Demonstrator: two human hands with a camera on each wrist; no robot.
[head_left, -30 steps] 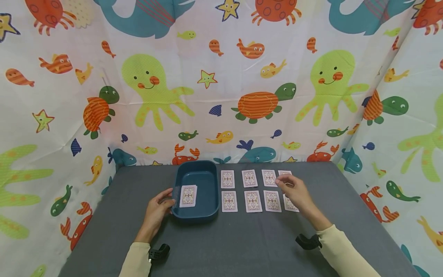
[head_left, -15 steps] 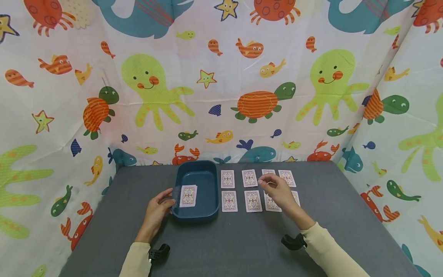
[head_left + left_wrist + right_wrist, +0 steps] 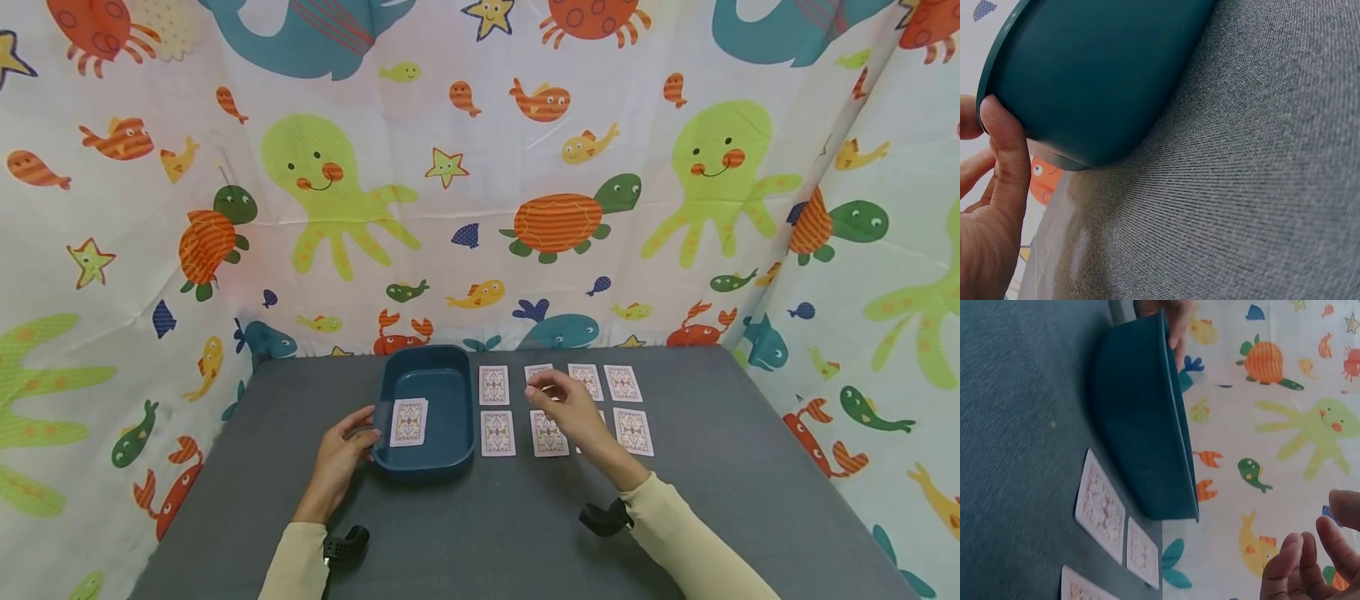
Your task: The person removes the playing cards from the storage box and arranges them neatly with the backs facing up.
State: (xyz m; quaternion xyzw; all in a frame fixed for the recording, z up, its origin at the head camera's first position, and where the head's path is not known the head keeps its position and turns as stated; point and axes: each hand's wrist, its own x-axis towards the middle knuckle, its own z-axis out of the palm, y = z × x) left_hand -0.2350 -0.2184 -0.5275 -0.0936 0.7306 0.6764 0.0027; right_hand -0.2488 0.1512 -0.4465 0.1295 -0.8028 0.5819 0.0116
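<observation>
My left hand [image 3: 337, 458] holds the left rim of a dark teal tray [image 3: 450, 400]. In the left wrist view the thumb [image 3: 1007, 134] lies on the tray's near wall, fingers at the rim. Inside the tray is a small pile of playing cards [image 3: 408, 422], backs up. Over two rows of face-down playing cards [image 3: 498, 433], right of the tray, hovers my right hand [image 3: 573, 412], loosely bent and holding nothing. It partly covers a few cards in the second and third columns. The right wrist view shows its fingers [image 3: 1282, 562] apart from the thumb.
A grey cloth-covered table [image 3: 465, 533] carries everything. Behind it and at both sides hangs a white curtain [image 3: 465, 275] printed with sea animals. A black band [image 3: 347, 546] sits on the left wrist, another band [image 3: 603, 518] on the right.
My right hand has moved left over the cards, from the rightmost column toward the tray, uncovering the right-hand cards. The left hand and the tray stay in place.
</observation>
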